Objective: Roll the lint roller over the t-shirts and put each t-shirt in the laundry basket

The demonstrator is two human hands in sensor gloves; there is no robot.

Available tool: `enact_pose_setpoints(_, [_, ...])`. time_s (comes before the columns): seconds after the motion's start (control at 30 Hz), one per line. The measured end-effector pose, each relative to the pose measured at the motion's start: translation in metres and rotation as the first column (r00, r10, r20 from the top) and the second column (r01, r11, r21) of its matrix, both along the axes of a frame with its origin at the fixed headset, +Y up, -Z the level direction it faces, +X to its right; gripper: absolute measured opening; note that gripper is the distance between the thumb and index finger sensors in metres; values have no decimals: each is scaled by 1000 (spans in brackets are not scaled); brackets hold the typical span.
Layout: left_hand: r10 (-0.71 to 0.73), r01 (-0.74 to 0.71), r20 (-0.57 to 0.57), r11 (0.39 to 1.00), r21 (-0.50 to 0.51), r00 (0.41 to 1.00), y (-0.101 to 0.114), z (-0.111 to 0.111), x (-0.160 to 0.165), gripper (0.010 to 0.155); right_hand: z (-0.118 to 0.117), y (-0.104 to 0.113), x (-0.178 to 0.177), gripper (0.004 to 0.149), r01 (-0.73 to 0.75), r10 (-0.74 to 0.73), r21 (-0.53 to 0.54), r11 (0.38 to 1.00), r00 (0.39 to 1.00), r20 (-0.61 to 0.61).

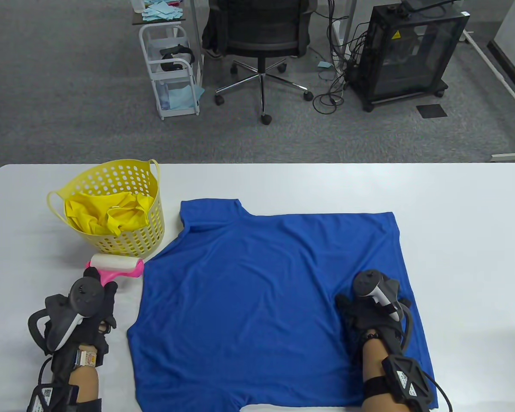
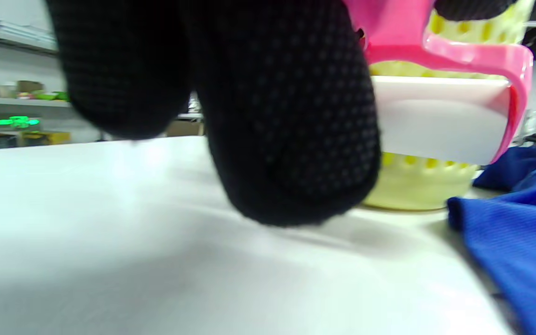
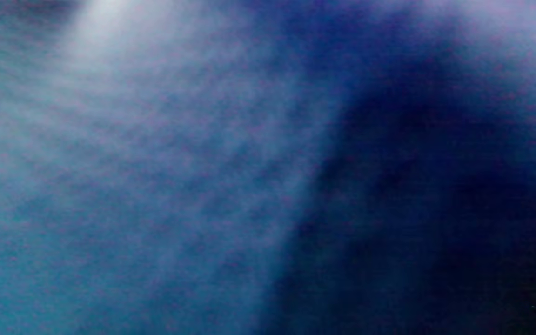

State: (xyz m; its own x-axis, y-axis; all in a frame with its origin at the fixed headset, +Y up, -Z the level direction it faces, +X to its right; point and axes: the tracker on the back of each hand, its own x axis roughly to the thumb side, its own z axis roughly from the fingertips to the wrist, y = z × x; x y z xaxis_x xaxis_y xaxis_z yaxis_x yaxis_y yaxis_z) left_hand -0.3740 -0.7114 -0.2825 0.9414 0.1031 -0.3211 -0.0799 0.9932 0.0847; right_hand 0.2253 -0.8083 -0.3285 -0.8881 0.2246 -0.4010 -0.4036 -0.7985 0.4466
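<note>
A blue t-shirt (image 1: 266,300) lies spread flat on the white table (image 1: 304,184). My right hand (image 1: 360,311) rests on its right part, palm down; the right wrist view shows only blurred blue cloth (image 3: 203,186). My left hand (image 1: 96,296) grips the pink handle of a lint roller (image 1: 118,264) just left of the shirt, by the basket's foot. In the left wrist view the white roll (image 2: 440,121) hangs a little above the table behind my curled fingers (image 2: 286,116). The yellow laundry basket (image 1: 148,231) at the back left holds a yellow t-shirt (image 1: 103,212).
Beyond the table's far edge stand an office chair (image 1: 262,38), a white trolley (image 1: 171,68) and a black cabinet (image 1: 407,47) with cables. Bare table runs left of the basket and right of the shirt.
</note>
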Motion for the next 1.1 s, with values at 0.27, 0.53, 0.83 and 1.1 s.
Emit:
enact_pose_setpoints(0.27, [-68,52,-122,991,-127,990,-31,-8,-20,65,3,5,-1,79,-33,34,45,998,999,-25])
enact_pose_setpoints(0.53, [-130,87,-138,955,-284,982,-42,-13,-13,67,11,25,4,79,3,1,110,994,999,-35])
enact_pose_setpoints(0.83, [-132,83,164,957,279,978,34,21,52,91,34,83,8,78,80,-71,325,942,997,-39])
enact_pose_setpoints(1.1, [-57,217,640,961,-174,766,24,4,222,97,53,101,-9,78,184,-177,334,924,983,-53])
